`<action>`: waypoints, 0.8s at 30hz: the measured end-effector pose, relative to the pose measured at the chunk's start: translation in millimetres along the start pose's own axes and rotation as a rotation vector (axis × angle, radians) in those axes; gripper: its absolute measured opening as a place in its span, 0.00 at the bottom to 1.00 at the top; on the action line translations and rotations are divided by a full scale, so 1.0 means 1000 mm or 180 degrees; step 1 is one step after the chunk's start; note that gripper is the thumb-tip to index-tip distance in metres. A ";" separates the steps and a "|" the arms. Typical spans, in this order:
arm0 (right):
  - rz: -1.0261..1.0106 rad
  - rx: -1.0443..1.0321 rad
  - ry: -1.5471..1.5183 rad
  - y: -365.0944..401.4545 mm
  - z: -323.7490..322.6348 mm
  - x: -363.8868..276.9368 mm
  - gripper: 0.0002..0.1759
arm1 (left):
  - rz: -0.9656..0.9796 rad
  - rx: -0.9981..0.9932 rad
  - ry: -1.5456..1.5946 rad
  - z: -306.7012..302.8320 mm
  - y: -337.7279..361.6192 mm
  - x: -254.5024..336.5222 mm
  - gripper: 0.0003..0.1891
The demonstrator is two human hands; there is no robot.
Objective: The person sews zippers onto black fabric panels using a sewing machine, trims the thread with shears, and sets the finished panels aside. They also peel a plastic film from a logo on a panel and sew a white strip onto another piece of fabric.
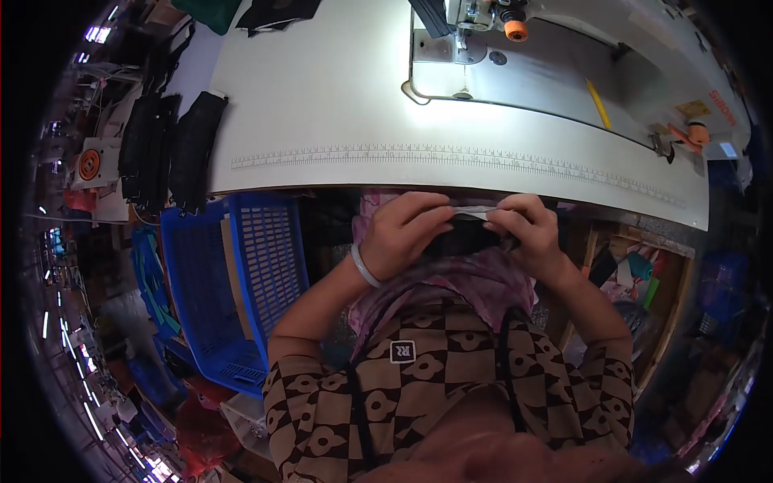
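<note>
Just below the table's front edge, my left hand [409, 233] pinches one end of a thin white strip [469, 211]. The other end is pinched by my right hand [529, 229], level with the left. A black piece of fabric [459, 237] hangs under the strip between both hands; whether the two are joined I cannot tell. Beneath them, pink patterned cloth [483, 282] covers my lap. A light band circles my left wrist.
The white sewing table [322, 105] has a printed ruler along its front. A sewing machine [668, 64] stands at the back right, near a yellow tool [598, 103]. Black fabric stacks [193, 153] lie left. A blue basket [266, 266] and a wooden box [680, 314] are below.
</note>
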State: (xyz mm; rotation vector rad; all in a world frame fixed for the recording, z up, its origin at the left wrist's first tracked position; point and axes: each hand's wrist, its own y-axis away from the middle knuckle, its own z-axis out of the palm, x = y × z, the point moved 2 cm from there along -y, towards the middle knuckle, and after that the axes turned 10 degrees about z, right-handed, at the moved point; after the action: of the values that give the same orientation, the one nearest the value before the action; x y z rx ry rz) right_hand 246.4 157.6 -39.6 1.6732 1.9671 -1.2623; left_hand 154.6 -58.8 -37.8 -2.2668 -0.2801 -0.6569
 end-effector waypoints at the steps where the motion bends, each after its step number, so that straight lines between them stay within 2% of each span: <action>1: 0.0197 -0.0075 -0.0116 0.000 0.000 -0.002 0.13 | 0.0117 -0.0045 0.0003 -0.001 -0.001 0.000 0.14; 5: 0.0594 -0.0487 -0.0231 -0.009 -0.008 -0.008 0.12 | -0.0157 -0.0235 0.0104 -0.006 -0.004 0.000 0.13; 7: 0.0699 -0.0652 -0.0231 -0.013 -0.013 -0.010 0.11 | -0.0169 -0.0260 0.0176 -0.009 -0.010 -0.001 0.12; 11: 0.0452 -0.0954 0.0318 -0.015 -0.016 -0.014 0.10 | -0.0114 -0.0372 0.0180 -0.014 -0.017 0.001 0.10; 14: 0.0827 -0.1000 0.0141 -0.015 -0.013 -0.016 0.09 | 0.0015 -0.0515 -0.0093 -0.018 -0.020 0.008 0.09; 17: 0.0769 -0.1152 0.0373 -0.020 -0.021 -0.023 0.09 | -0.0609 -0.0690 0.0312 -0.015 -0.023 0.015 0.08; 19: 0.0744 -0.1233 0.0498 -0.020 -0.022 -0.020 0.09 | -0.0712 -0.0880 0.0435 -0.015 -0.022 0.011 0.08; 21: 0.0987 -0.1505 -0.0173 -0.020 -0.019 -0.006 0.07 | -0.0903 -0.1270 0.0658 -0.015 -0.021 0.006 0.08; 24: 0.1283 -0.1504 -0.0655 -0.025 -0.018 -0.006 0.07 | -0.0976 -0.1032 0.0789 -0.015 -0.023 0.002 0.08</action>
State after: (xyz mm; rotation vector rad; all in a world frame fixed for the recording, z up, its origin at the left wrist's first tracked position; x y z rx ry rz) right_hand 231.4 167.7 -13.9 1.5218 1.5466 -0.7203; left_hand 141.9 -53.8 -13.9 -2.4344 -0.4295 -1.2081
